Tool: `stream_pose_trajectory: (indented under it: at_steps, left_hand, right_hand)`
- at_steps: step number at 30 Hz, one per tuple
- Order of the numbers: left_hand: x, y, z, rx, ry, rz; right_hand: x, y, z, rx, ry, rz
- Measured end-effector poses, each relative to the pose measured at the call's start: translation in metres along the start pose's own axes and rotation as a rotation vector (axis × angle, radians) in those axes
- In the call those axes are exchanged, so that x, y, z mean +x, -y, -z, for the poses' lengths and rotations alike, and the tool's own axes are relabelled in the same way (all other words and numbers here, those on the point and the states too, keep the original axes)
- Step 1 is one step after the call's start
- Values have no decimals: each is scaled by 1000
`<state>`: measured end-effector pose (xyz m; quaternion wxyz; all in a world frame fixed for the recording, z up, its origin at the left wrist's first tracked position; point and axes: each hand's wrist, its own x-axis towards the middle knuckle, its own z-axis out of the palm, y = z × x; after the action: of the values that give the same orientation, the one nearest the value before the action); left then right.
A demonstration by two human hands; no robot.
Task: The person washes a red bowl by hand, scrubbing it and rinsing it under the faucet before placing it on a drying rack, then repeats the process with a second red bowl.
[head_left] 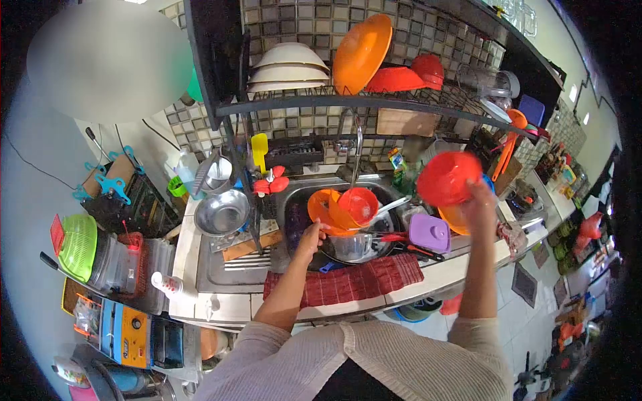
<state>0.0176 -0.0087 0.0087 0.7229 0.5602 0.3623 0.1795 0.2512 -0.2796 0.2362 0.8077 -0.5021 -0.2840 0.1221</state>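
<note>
In the head view, my right hand [479, 206] grips the rim of a red bowl [448, 179], raised at the right of the sink. My left hand [311, 239] is closed on the near edge of an orange bowl [321, 204] over the basin. A smaller red bowl [362, 204] rests in or against the orange one. Below them sit a clear container [353, 248] and a dark pan, partly covered by the other dishes. The metal faucet [355, 150] rises behind.
A purple lid [430, 232] lies right of the basin. A red checkered cloth [348, 277] drapes over the front edge. A steel bowl [222, 213] stands at left. The dish rack [374, 101] above holds white, orange and red bowls.
</note>
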Motion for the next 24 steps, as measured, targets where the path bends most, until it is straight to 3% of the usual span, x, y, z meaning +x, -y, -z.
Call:
stream_pose_trajectory:
  at_steps: [1, 2, 5, 7, 9, 11, 13, 17, 20, 22, 23, 24]
  left_hand:
    - [-3, -3, 4, 11, -20, -3]
    - [-3, -2, 8, 6, -20, -2]
    - [-3, 2, 17, -13, -29, 8]
    - [-1, 5, 16, -20, -19, 10]
    - [0, 5, 13, -18, -7, 13]
    - [-1, 3, 5, -44, 19, 25]
    - [-6, 0, -3, -45, 22, 40]
    - [-10, 5, 1, -49, 56, 52]
    - [-20, 2, 11, -29, 19, 77]
    - [-22, 2, 19, -10, -5, 53]
    - [-24, 4, 22, 16, -18, 32]
    - [-24, 5, 24, 15, -25, 40]
  right_hand:
    - [8, 18, 20, -182, 19, 54]
    - [10, 46, 26, -172, 120, 13]
    - [33, 108, 13, 164, 349, 103]
    - [57, 130, -20, 233, 260, 199]
    - [123, 130, -22, 288, 360, 66]
    - [150, 114, -73, 285, 193, -8]
    - [198, 80, -95, 284, 335, -36]
    - [207, 54, -130, 210, 263, -156]
    - [188, 58, -136, 50, 307, -183]
    - [167, 75, -141, -417, 376, -122]
    - [168, 77, -141, -415, 381, -131]
    - [172, 79, -140, -603, 398, -93]
